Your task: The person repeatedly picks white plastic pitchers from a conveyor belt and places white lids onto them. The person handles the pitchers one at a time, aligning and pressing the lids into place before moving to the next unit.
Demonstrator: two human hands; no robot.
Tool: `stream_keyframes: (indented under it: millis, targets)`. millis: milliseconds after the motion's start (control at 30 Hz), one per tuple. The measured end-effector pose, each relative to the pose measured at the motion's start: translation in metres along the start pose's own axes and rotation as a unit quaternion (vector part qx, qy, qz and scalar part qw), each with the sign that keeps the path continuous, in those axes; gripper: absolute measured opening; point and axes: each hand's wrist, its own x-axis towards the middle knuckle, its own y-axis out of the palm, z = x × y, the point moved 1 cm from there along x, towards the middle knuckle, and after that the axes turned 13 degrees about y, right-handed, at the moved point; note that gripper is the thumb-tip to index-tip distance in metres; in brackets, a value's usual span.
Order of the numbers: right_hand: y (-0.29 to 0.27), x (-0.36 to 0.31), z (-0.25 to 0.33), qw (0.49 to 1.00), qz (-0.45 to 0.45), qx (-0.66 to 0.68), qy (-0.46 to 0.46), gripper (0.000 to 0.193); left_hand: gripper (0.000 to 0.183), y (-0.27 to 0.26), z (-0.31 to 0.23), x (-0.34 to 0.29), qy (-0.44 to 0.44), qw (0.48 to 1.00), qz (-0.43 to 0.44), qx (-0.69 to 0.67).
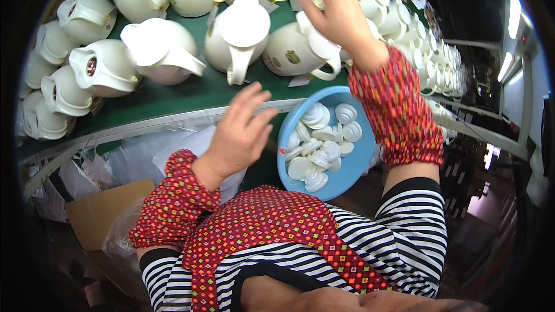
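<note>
My right hand [337, 14] reaches over the far right group of cream-white jugs, fingers spread, and holds nothing that I can see. Whether its fingertips touch a jug there cannot be made out. Below it stands a white jug with a green printed motif [295, 52]. My left hand [236, 138] hovers in front of the bench edge, fingers apart and slightly blurred, with nothing in it. Closest to it is a white jug [237, 37] whose handle points toward me. Right of that hand, a light blue basin [361, 164] holds several white round ribbed stoppers [315, 164].
More white jugs [104, 69] crowd the green bench top [173, 97] on the left, and a long row [419, 40] runs off to the right. A metal rail [124, 130] edges the bench. Below lie clear plastic bags and a cardboard box [107, 211].
</note>
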Motion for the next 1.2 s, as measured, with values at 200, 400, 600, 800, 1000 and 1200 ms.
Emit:
stream_keyframes:
  millis: [200,400,600,800,1000,1200]
  targets:
    - [-0.045,-0.233,0.000,0.925,0.250,0.000,0.287,0.035,0.049,0.130,-0.045,-0.016,-0.023,0.972,0.207,-0.107]
    - [0.059,-0.337,-0.005,0.873,0.213,0.053,0.435,0.086,0.057,0.239,-0.032,-0.039,0.007,0.884,0.390,0.259]
    - [0.067,-0.327,-0.011,0.891,0.167,0.111,0.407,0.072,0.060,0.230,-0.041,-0.019,-0.131,0.877,0.434,0.161]
    - [0.004,-0.336,-0.021,0.796,0.095,0.388,0.455,0.070,0.057,0.239,-0.021,-0.030,-0.169,0.874,0.450,0.069]
    - [-0.083,-0.235,0.013,0.781,0.107,0.484,0.380,0.072,0.062,0.245,-0.011,-0.021,-0.221,0.859,0.462,-0.018]
    - [-0.076,-0.061,0.053,0.969,0.051,0.196,0.141,0.074,0.066,0.162,-0.063,0.026,-0.194,0.892,0.318,-0.258]
